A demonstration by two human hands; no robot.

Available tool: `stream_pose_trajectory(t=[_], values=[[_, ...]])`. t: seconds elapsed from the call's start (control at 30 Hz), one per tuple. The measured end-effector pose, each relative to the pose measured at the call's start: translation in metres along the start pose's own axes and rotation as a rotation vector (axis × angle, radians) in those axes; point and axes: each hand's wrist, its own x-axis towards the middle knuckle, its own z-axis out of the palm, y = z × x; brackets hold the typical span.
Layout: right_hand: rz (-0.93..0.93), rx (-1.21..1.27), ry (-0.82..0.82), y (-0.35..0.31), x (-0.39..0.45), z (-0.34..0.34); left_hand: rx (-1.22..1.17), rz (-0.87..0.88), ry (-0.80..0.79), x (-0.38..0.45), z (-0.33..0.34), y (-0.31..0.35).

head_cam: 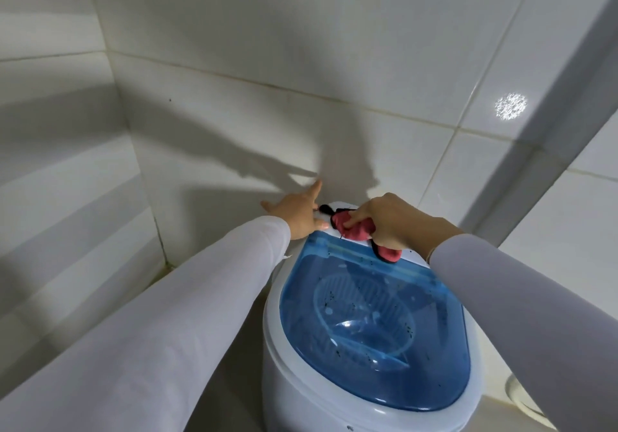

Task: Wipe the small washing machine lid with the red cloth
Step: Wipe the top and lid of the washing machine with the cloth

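Observation:
A small white washing machine (294,395) stands in a tiled corner, its see-through blue lid (374,324) closed and dotted with dark specks. My right hand (398,221) is shut on the bunched red cloth (356,229), pressing it on the white back panel just beyond the lid's hinge edge. One end of the cloth (389,253) hangs out under my palm onto the lid's rear strip. My left hand (296,211) rests flat with fingers spread on the machine's back left corner, next to a small black knob (325,210).
White tiled walls (234,114) close in behind and to the left of the machine. A grey ledge or frame (548,151) runs diagonally at the right. Part of a round white object (521,398) shows at the lower right.

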Motion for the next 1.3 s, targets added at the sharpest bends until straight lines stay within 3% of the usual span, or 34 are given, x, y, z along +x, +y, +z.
stream_pose_trajectory(t=[0.13,0.3,0.47,0.8,0.97,1.3], values=[[-0.062,-0.031,-0.045,0.001,-0.010,-0.012,0.001,0.001,-0.002,0.000,0.001,0.001],[-0.082,-0.046,0.221,0.027,-0.013,-0.030,-0.008,0.059,0.009,0.003,-0.003,0.003],[0.029,0.174,0.288,0.051,-0.022,-0.028,-0.058,0.094,0.014,0.016,-0.001,0.000],[0.125,0.300,0.273,0.063,-0.017,-0.006,0.063,0.042,0.024,0.014,-0.003,0.016],[0.168,0.239,0.156,0.060,-0.015,0.003,0.079,0.029,0.039,0.012,-0.003,0.020],[0.232,0.164,0.151,0.063,-0.024,0.007,0.110,0.021,0.051,0.008,-0.002,0.020]])
